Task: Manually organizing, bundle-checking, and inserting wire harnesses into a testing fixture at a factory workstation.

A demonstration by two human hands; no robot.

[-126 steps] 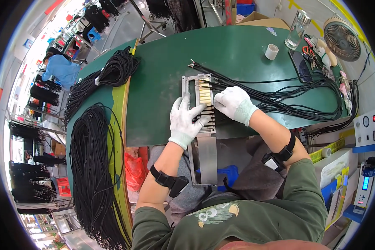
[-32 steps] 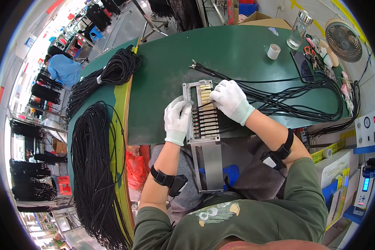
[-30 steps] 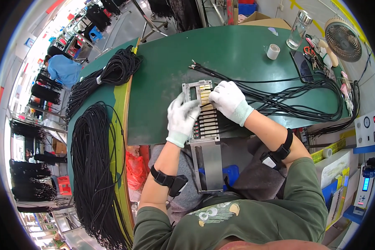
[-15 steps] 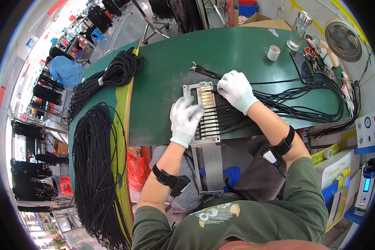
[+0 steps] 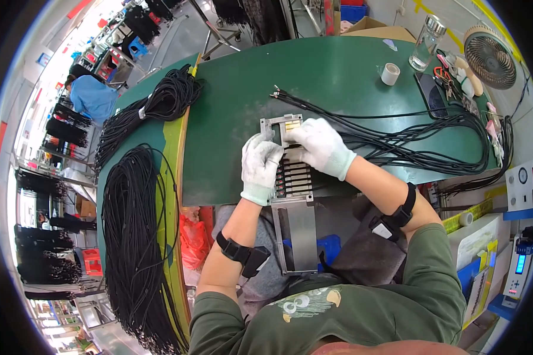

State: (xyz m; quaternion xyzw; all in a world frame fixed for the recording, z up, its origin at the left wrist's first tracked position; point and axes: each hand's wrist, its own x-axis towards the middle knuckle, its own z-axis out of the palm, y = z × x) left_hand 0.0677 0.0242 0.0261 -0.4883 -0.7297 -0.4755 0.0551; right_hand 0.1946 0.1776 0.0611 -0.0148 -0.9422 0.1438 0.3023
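Observation:
My left hand [image 5: 260, 167], in a white glove, rests at the left rail of a slotted metal fixture [image 5: 267, 126] with its fingers curled inward; whatever they pinch is hidden. From the right, my right hand [image 5: 323, 149], also gloved, reaches over the fixture. Its fingers are closed on a black cable, mostly covered by the glove, at the upper-middle slots. Below the hands, several black cable ends [image 5: 296, 177] lie side by side in the slots. Further up, pale slots [image 5: 291, 125] show. A bundle of loose black cables [image 5: 361, 115] runs right from near the fixture's top.
Coiled black cables [image 5: 139, 236] hang over a yellow-edged board [image 5: 175, 160] at left, with a tied bundle [image 5: 172, 94] beyond. A tape roll [image 5: 390, 74], glass bottle [image 5: 427, 42], phone [image 5: 430, 94], scissors [image 5: 443, 74] and fan [image 5: 490, 57] stand far right.
My right hand has moved left and down from the loose cable bundle onto the fixture. My left hand's fingers have curled in closer to the slots.

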